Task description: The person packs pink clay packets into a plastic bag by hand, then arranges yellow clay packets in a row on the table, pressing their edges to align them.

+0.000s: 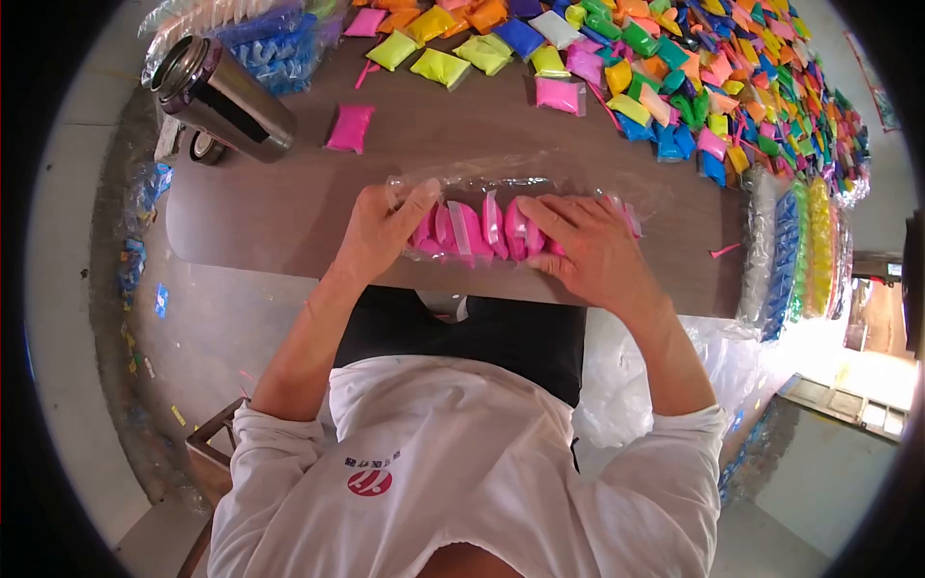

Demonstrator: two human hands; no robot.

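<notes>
A long clear plastic bag [482, 183] lies near the front edge of the table, with several small pink packets [464, 229] standing side by side in a row inside it. My left hand [385, 229] grips the bag's left end, thumb along the top and the other fingers mostly hidden behind. Over the right part of the row, my right hand [595, 252] is closed round the bag and packets, fingers across the top and thumb in front. Beyond my left hand, a single pink packet [350, 128] lies flat on the table.
A steel thermos [226, 101] stands at the left, its lid [205, 147] beside it. Many coloured packets [665, 77] are heaped at the back right. Filled bags in rows [795, 250] line the table's [251, 222] right end; blue bagged packets [279, 53] lie back left.
</notes>
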